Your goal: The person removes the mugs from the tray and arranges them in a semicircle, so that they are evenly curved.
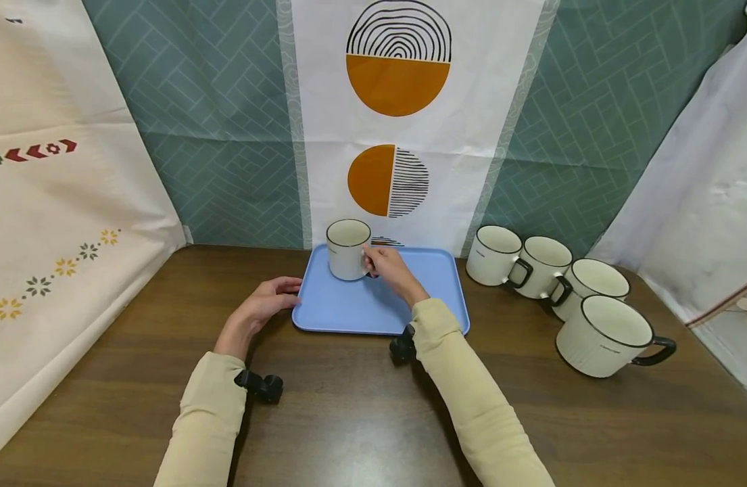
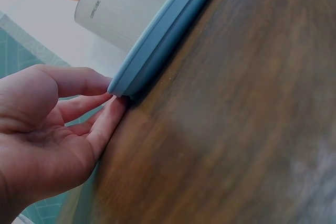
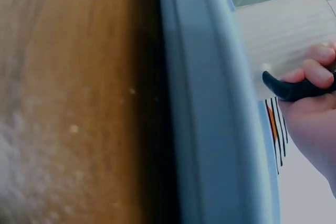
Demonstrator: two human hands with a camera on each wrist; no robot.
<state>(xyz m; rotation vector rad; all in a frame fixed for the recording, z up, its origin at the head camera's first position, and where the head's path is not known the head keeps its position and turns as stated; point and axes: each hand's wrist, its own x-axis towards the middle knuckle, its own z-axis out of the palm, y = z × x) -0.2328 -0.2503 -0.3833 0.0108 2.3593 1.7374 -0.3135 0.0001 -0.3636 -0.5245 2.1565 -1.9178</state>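
A white mug [image 1: 347, 251] with a dark rim stands on the left back part of a blue tray [image 1: 355, 308]. My right hand [image 1: 388, 269] grips the mug's black handle [image 3: 294, 88], fingers curled around it in the right wrist view. At the tray's left edge, my left hand [image 1: 266, 299] pinches the rim. In the left wrist view its thumb [image 2: 86, 81] lies at the top of the rim and the fingers are under it, close to the tabletop.
Several more white mugs with black handles stand to the right of the tray, the nearest mug [image 1: 604, 338] with its handle pointing right. They stand on a brown wooden table [image 1: 330, 406]. A patterned cloth [image 1: 227, 189] hangs behind, with pale cloths at both sides.
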